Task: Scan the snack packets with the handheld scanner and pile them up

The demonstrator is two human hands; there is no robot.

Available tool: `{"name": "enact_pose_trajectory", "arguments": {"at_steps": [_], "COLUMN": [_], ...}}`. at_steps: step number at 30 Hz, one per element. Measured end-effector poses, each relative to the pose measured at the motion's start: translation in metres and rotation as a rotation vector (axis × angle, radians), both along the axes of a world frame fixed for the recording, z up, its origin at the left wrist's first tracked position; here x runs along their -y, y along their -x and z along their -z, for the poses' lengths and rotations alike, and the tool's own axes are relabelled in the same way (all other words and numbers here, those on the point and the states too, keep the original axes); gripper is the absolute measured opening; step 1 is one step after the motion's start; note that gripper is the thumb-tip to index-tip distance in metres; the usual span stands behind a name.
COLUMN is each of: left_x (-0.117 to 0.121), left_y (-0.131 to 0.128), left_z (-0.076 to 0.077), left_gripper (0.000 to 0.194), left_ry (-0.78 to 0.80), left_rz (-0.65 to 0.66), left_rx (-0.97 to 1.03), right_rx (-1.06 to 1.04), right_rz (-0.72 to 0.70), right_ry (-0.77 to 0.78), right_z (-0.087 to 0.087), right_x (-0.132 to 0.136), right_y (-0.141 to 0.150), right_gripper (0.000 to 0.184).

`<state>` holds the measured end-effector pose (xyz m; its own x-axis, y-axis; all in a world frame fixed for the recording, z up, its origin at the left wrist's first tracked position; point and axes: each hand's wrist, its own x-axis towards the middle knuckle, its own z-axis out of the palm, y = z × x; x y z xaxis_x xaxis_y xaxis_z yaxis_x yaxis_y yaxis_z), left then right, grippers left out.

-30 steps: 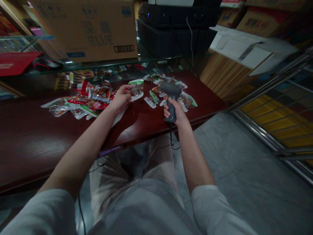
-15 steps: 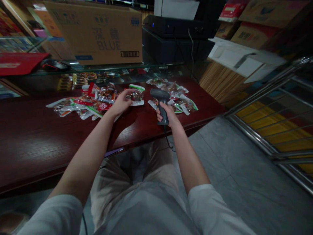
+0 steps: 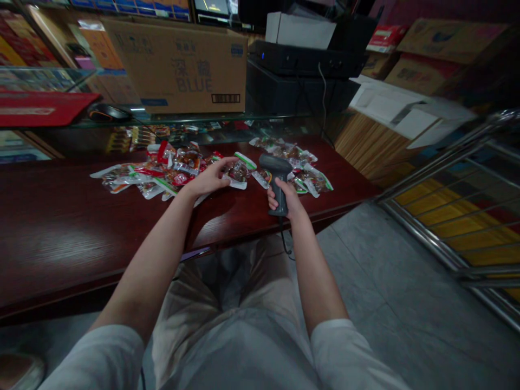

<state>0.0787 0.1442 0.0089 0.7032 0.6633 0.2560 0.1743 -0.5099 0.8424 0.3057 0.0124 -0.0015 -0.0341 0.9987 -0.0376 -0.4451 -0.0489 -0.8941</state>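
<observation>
Head's tipped up a bit since the earlier frame, so the whole table sits lower and further right in view, and the left hand [image 3: 209,180] has its fingers [image 3: 226,164] stretched out flatter over a small snack packet [image 3: 239,172] with a green-and-white strip. They're draped on it, not clenched, and I can't tell if they're actually pinching it. That packet sits toward the far edge of the dark red wooden table [image 3: 81,238], at the right end of a messy pile of packets [image 3: 166,165].

The right hand [image 3: 286,199] is clenched round the grip of a grey handheld barcode scanner [image 3: 277,181], head up and angled toward the left hand, held just off the near side of a second pile of packets [image 3: 294,162]. Its black cable [image 3: 285,241] drops past the table's near edge.

Along the far edge there's a glass shelf [image 3: 182,120] holding a cardboard box [image 3: 179,67], a red mat [image 3: 40,108] and a computer mouse [image 3: 109,112], with a black device [image 3: 309,59] behind. Metal railing [image 3: 447,206] runs off to the right above a grey tiled floor [image 3: 377,260]
</observation>
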Motion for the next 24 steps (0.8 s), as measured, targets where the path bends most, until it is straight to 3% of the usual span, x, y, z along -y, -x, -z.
{"name": "enact_pose_trajectory", "arguments": {"at_steps": [15,24], "left_x": [0.0,-0.001], "left_y": [-0.005,-0.01], "left_z": [0.004,0.01], "left_gripper": [0.077,0.078], "left_ry": [-0.211,-0.168], "left_rz": [-0.137,-0.141], "left_rx": [0.05,0.068], "right_rx": [0.042,0.085], "right_rz": [-0.097,-0.142], "right_ry": [-0.019,-0.025], "right_z": [-0.001,-0.003], "right_x": [0.002,0.001], "right_y": [-0.002,0.0], "right_gripper": [0.044,0.039]}}
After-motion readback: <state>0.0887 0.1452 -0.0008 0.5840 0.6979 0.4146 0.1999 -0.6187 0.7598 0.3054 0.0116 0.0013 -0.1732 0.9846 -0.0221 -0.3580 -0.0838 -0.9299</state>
